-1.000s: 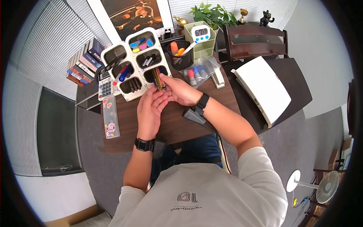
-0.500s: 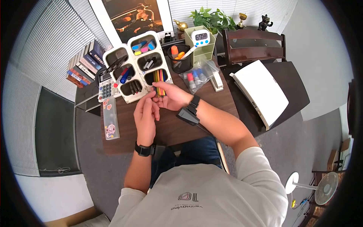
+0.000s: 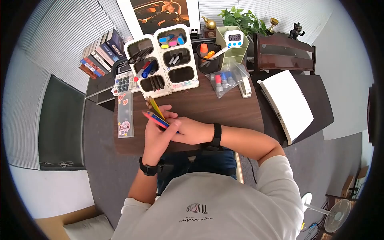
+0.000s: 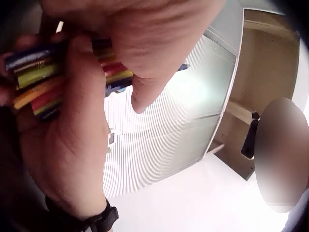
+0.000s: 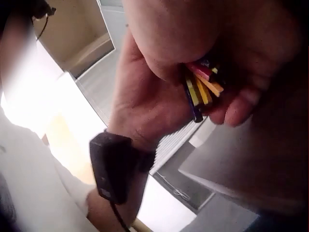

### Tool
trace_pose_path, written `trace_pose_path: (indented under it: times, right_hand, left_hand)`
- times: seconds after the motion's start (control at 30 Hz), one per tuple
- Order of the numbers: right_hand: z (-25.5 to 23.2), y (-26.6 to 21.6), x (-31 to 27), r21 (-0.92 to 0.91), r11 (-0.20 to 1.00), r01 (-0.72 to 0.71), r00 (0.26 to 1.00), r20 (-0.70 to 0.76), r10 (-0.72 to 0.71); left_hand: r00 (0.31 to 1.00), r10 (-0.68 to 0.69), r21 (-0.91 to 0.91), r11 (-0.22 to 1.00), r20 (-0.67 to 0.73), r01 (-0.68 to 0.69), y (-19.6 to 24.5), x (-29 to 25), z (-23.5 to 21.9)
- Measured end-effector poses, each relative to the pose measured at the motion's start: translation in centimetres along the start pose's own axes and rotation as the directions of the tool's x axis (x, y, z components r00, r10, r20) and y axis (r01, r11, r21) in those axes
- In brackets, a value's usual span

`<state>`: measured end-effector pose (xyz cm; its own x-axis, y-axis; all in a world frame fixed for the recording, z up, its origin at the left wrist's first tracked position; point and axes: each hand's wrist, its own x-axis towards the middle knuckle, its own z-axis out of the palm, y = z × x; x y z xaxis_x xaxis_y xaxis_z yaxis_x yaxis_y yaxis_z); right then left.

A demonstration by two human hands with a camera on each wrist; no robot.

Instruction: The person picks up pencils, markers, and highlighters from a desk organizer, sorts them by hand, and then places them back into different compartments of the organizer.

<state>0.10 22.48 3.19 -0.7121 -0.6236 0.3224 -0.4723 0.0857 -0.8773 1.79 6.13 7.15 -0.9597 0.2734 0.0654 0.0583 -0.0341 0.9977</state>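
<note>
Over the front part of the desk, both hands meet around a bundle of coloured pencils [image 3: 155, 105], whose ends fan out up and to the left in the head view. My left hand [image 3: 155, 141] has its thumb [image 4: 82, 79] bent across the bundle in the left wrist view. From the right, my right hand [image 3: 194, 131] reaches over and grips the same pencils, its fingers curled by the shafts. Yellow, orange, red and dark blue ends [image 5: 206, 92] poke out in the right wrist view. The palms hide the middle of the bundle.
Behind the hands stands a white pen organizer [image 3: 182, 85] with markers, highlighters and pens. Right of it are a black mesh cup [image 3: 204, 66], a bag of bottles [image 3: 224, 82] and a stapler [image 3: 245, 88]. A clear pencil case [image 3: 125, 114] and a calculator [image 3: 123, 84] lie left.
The pencils have come out of the organizer's lower right compartment, drawn back toward the body. Both hands have moved nearer the desk's front edge, with the left now around the bundle too.
</note>
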Motion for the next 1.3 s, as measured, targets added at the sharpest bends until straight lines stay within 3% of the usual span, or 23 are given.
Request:
trace_pose_path:
  times: [0.03,0.07,0.1,0.23,0.27,0.33,0.4,0.47,0.57,0.6,0.63,0.67,0.73,0.83,0.9,1.03,1.1,1.13,1.17,1.2,1.27,1.3]
  right_hand:
    - [-0.3,-0.1,0.0,-0.003,1.0,-0.006,1.0,0.0,0.006]
    - [-0.7,-0.4,0.2,-0.127,0.991,0.028,0.998,-0.058,-0.036]
    - [-1.1,-0.6,0.4,-0.252,0.966,0.055,0.99,-0.11,-0.086]
    - [-1.9,0.7,1.1,-0.288,0.95,0.119,0.962,-0.201,-0.182]
    - [-2.2,0.9,1.0,-0.287,0.951,0.117,0.963,-0.2,-0.179]
    - [-2.9,0.4,0.8,-0.36,0.931,0.063,0.966,-0.214,-0.148]
    - [-3.2,1.4,0.7,-0.383,0.923,0.04,0.967,-0.216,-0.132]
    - [-3.3,2.5,0.7,-0.432,0.901,-0.043,0.99,-0.139,-0.02]
    - [-3.3,2.4,0.7,-0.468,0.884,-0.002,0.972,-0.21,-0.109]
    - [-3.3,2.0,0.6,-0.47,0.883,0.002,0.975,-0.193,-0.105]
    - [-3.6,1.3,0.7,-0.405,0.913,-0.047,0.979,-0.198,-0.038]
    - [-3.8,0.8,0.9,-0.343,0.934,-0.096,0.98,-0.197,0.028]
    - [-3.7,1.5,1.0,-0.275,0.957,-0.098,0.981,-0.19,0.046]
    - [-3.8,1.1,1.1,-0.249,0.965,-0.078,0.988,-0.145,0.042]
    - [-3.9,0.0,1.2,-0.148,0.957,-0.248,0.968,-0.06,0.242]
    - [-3.6,-0.8,1.2,-0.159,0.935,-0.316,0.948,-0.025,0.316]
    - [-2.9,-0.7,0.5,-0.214,0.937,-0.277,0.96,-0.09,0.263]
    - [-2.3,-1.0,0.0,-0.22,0.934,-0.281,0.959,-0.094,0.266]
    - [-1.6,-1.3,-0.8,-0.297,0.93,-0.218,0.971,-0.157,0.178]
    - [-1.0,-1.6,-1.6,-0.376,0.912,-0.162,0.973,-0.214,0.085]
    - [0.1,-2.8,-3.3,-0.42,0.895,-0.148,0.965,-0.26,0.037]
    - [0.6,-3.3,-4.1,-0.38,0.902,-0.204,0.949,-0.305,0.086]
  left_hand:
    - [0.998,0.059,0.065,0.996,-0.015,-0.058,-0.2,0.0,0.3]
    - [0.993,0.117,0.129,0.985,-0.025,-0.113,-0.4,0.1,0.7]
    - [0.99,0.137,0.04,0.99,-0.03,-0.136,-0.5,0.3,1.1]
    - [0.962,0.266,0.068,0.963,-0.056,-0.262,-0.6,1.7,1.7]
    - [0.963,0.263,0.066,0.964,-0.058,-0.259,-1.6,2.2,1.4]
    - [0.923,0.384,0.161,0.911,0.002,-0.38,-3.0,3.0,0.9]
    - [0.926,0.379,0.196,0.908,-0.006,-0.37,-3.6,2.9,0.8]
    - [0.926,0.376,0.231,0.903,-0.02,-0.362,-4.1,3.1,0.8]
    - [0.956,0.287,0.087,0.956,-0.068,-0.281,-5.1,3.1,0.5]
    - [0.983,0.133,-0.179,0.972,-0.127,-0.154,-5.1,3.2,0.3]
    - [0.989,-0.025,-0.44,0.897,-0.144,-0.041,-5.2,3.3,-0.1]
    - [0.987,-0.017,-0.452,0.89,-0.159,-0.057,-5.5,3.5,-0.7]
    - [0.976,-0.183,-0.768,0.64,-0.115,0.029,-6.1,3.6,-2.2]
    - [0.963,-0.238,-0.835,0.549,-0.128,0.025,-6.7,3.1,-2.9]
    - [0.961,-0.242,-0.855,0.518,-0.135,0.011,-6.8,2.5,-2.9]
    - [0.975,-0.161,-0.847,0.53,-0.155,-0.047,-6.8,1.8,-2.5]
    - [0.977,-0.131,-0.837,0.542,-0.171,-0.074,-6.8,1.5,-2.4]
    - [0.966,-0.08,-0.733,0.668,-0.245,-0.131,-6.8,1.2,-2.3]
    - [0.952,-0.014,-0.606,0.774,-0.307,-0.184,-6.7,1.2,-2.3]
    - [0.955,-0.009,-0.61,0.771,-0.297,-0.182,-5.8,0.7,-2.4]
    - [0.942,0.114,-0.197,0.963,-0.314,-0.182,-3.7,-0.6,-2.4]
    - [0.91,0.268,-0.064,0.951,-0.316,-0.303,-4.1,-0.4,-2.2]
